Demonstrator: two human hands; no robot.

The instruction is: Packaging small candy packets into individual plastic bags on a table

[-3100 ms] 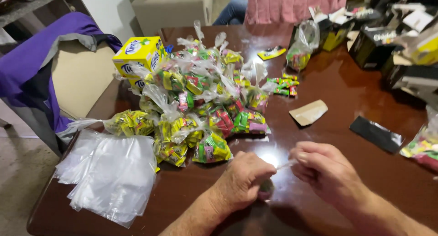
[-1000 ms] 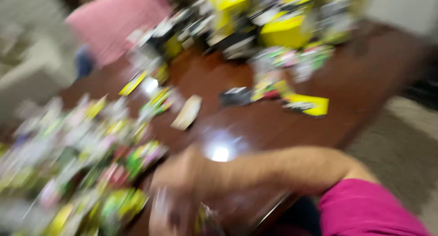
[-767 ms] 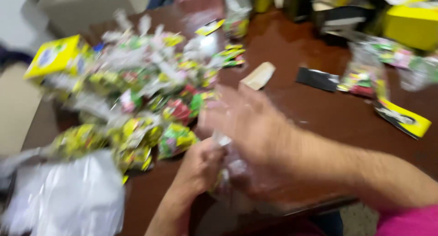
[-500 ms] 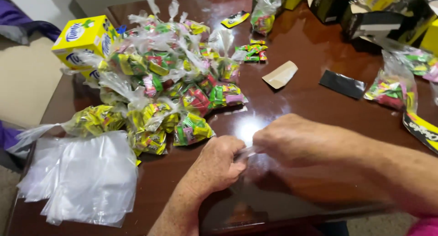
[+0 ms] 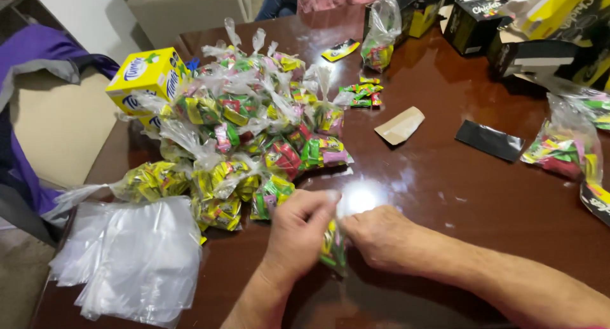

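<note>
Both hands have drawn in since half a second ago: left hand [image 5: 298,230] and right hand [image 5: 381,237] pinch one small candy bag [image 5: 333,249] between them. Filled bags [image 5: 254,132] heap at eleven o'clock (many done); empty bags [image 5: 133,259] wait at nine.

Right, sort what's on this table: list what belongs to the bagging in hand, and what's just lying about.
In hand:
- small candy bag, held between left hand and right hand
- pile of filled bags
- stack of empty clear bags
- loose candies

Lying about:
- yellow box
- tan card
- black packet
- purple jacket
</note>
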